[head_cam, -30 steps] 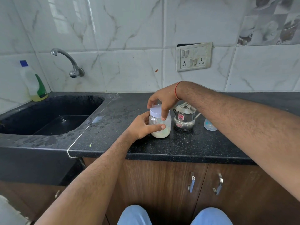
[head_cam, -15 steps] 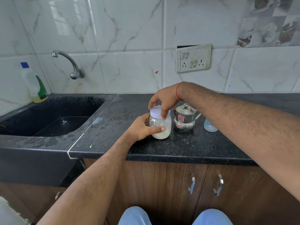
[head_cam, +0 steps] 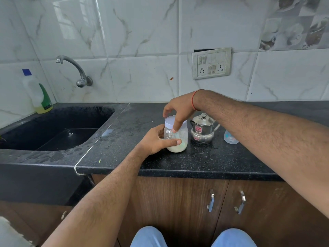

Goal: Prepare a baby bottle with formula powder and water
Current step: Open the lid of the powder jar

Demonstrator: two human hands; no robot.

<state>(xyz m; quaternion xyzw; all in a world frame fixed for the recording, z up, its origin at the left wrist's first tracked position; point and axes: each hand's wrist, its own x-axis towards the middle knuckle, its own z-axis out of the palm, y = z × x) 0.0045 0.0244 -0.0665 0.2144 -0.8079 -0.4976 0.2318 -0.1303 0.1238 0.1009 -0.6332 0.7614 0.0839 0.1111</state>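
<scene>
A clear jar with a white lid stands on the black counter; pale powder fills its bottom. My left hand grips the jar's side, thumb across its front. From above, my right hand holds the lid, fingers curled round its rim. A small steel pot with a lid stands just right of the jar. The baby bottle, clear with blue print, lies further right, partly hidden behind my right forearm.
A black sink lies to the left with a tap on the tiled wall above it. A dish-soap bottle stands in the far left corner. A switch panel sits on the wall. Cabinet doors with metal handles are below.
Both hands stay on the jar in the same grip. The jar and my hands have hardly moved; only the camera has shifted slightly.
</scene>
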